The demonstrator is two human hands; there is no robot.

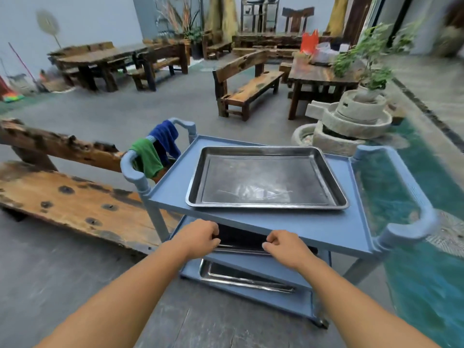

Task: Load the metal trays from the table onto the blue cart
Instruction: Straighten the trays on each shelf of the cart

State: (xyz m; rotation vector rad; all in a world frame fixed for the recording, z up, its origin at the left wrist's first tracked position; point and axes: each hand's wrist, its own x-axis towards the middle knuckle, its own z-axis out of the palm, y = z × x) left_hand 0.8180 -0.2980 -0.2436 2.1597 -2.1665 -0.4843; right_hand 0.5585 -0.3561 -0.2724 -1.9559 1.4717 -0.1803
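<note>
Gripping the near rim of a metal tray (238,244): curled fingers (213,233) of left hand (198,238) and right hand (285,248), at the front edge of the middle shelf of the blue cart (313,229), close under the top shelf. Centred on top, a second tray (266,182), bare margin along the near edge; along the bottom shelf's front edge, a third tray (241,277).

Matt blue plastic cart (334,228); glossy, scuffed metal tray (266,179) on its top shelf; soft green cloth (147,158) and blue cloth (165,139); rough, knotted wooden bench (75,202).
</note>
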